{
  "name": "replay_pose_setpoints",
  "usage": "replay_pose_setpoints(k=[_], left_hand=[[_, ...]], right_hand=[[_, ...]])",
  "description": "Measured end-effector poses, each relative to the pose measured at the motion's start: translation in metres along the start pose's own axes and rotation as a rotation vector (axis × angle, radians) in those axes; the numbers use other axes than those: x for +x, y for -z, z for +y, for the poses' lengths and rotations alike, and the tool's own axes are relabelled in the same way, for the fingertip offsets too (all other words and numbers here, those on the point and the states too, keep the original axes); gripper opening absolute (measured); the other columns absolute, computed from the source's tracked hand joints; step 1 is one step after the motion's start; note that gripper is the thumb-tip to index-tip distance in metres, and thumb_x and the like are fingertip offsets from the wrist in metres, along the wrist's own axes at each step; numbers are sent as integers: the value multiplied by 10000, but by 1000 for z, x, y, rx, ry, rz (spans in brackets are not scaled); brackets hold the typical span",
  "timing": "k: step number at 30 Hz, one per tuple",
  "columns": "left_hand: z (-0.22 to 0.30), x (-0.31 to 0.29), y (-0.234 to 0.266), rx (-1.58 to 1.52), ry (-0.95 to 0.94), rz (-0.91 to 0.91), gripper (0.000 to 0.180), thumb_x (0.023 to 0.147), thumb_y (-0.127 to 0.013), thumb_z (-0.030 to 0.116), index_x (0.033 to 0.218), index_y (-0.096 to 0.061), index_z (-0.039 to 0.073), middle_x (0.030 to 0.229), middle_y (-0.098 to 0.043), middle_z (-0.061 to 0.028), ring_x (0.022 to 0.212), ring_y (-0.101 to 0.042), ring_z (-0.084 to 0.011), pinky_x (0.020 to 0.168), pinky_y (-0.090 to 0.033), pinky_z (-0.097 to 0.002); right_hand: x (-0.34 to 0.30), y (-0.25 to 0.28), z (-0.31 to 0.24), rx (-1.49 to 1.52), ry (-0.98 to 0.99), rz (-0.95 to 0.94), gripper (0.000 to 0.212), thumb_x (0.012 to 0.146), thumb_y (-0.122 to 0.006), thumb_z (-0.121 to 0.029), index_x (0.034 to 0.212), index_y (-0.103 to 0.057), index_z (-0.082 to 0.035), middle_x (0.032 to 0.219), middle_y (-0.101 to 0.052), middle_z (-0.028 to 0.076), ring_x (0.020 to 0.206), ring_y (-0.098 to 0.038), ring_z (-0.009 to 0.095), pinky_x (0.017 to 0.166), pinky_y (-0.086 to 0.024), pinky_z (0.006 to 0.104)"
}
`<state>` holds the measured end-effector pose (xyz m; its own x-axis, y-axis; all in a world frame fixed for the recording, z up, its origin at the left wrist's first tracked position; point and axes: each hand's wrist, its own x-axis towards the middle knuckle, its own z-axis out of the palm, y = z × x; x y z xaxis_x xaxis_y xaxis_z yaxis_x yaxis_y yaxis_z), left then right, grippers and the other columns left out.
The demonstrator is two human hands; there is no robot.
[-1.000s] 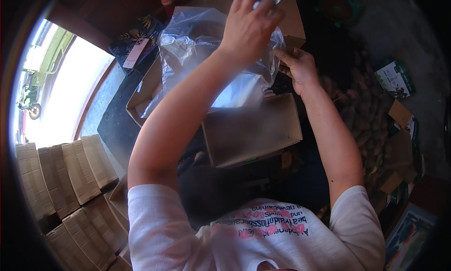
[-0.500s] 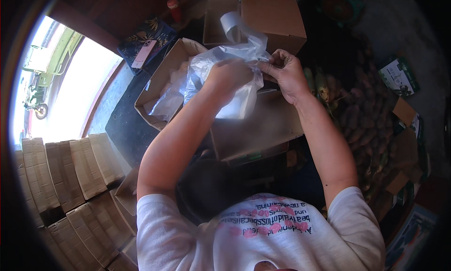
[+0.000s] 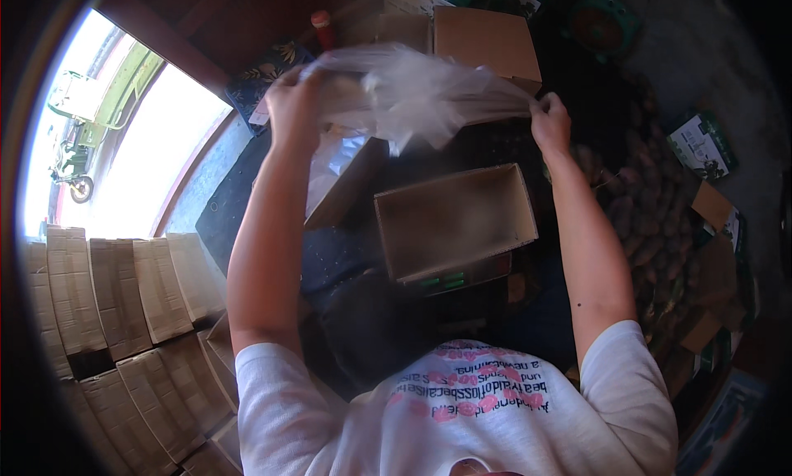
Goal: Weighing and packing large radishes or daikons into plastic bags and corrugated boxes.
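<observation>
While left grip [image 3: 294,103] and right grip [image 3: 550,125] stand apart, plastic [image 3: 408,96] between

Head camera: left one of a side-by-side fisheye pair; upright, unmirrored, pointed down and forward.
White printed T-shirt [image 3: 495,431]: nearest, seen from above along the lower edge.
Left hand [image 3: 293,105] and right hand [image 3: 551,127]: farther out, upper half of the view.
Open cardboard box [image 3: 458,220]: just right of centre, viewed steeply into its interior.
Bright doorway [image 3: 177,138]: most distant, left margin.
Picture rim: dark, rounded; straight edges bent.
</observation>
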<state>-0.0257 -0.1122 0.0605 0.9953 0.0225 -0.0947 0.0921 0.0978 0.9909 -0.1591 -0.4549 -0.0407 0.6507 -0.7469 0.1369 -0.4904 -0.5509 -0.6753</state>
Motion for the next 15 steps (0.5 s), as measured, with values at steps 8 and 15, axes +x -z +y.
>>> replay_pose_setpoints(k=[8,15], left_hand=[[46,-21,-40,185,-261,-214,442,806,-732,302,1029,-724,-79,869,-726,-145,766,-685,-182,726,-537,-304],[64,-59,-54,1099,-592,-254,381,814,-775,257,1155,-723,96,972,-726,-130,875,-717,-269,751,-555,-387]], right_hand=[[-79,46,-110,817,538,-248,857,801,-726,-226,1485,-245,-39,1473,-303,202,1416,-275,360,1115,-304,497],[-58,-15,-96,241,546,130,571,762,-554,121,1317,-494,2,1187,-639,237,1092,-628,411,943,-504,451]])
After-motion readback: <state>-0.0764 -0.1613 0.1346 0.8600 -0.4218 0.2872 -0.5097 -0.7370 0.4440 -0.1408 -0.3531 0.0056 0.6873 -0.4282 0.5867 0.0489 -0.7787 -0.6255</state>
